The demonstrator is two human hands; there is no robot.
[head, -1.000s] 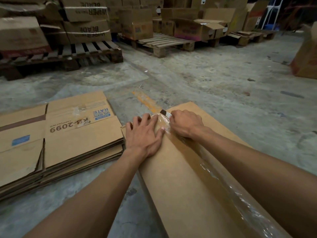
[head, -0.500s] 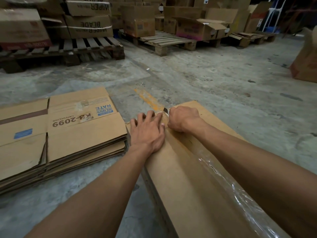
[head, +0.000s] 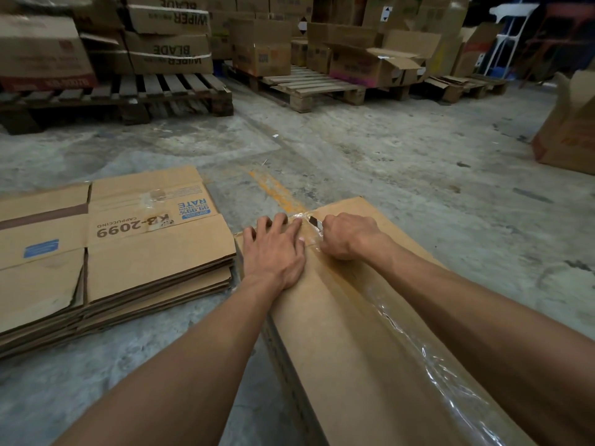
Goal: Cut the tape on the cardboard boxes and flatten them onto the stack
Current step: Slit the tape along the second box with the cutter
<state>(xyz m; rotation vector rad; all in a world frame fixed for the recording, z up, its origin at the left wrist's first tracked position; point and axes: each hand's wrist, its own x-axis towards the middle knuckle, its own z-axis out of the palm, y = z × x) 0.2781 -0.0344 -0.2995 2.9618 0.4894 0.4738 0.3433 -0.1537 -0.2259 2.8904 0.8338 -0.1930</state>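
The left hand [head: 273,249] lies flat, fingers spread, on the box [head: 341,333]; the right hand [head: 349,235] is clenched around a cutter [head: 315,223] at the far tape [head: 399,320] end. The flattened stack [head: 128,252] sits just left.

Brown cardboard, grey concrete, clear tape

The box [head: 347,333] is plain tan-brown, crossed by a glossy transparent tape [head: 415,342] strip. The flattened stack [head: 154,262] is the same tan, printed with dark brown "KB-2099" lettering, a blue "RATE" label and a small blue rectangle, with a dark brown band at the left. The floor [head: 402,175] is mottled grey concrete, marked by a worn orange-yellow stripe [head: 277,191]. A silver-and-black blade [head: 315,222] is seen. The pallets [head: 309,88] are dull wood-brown.
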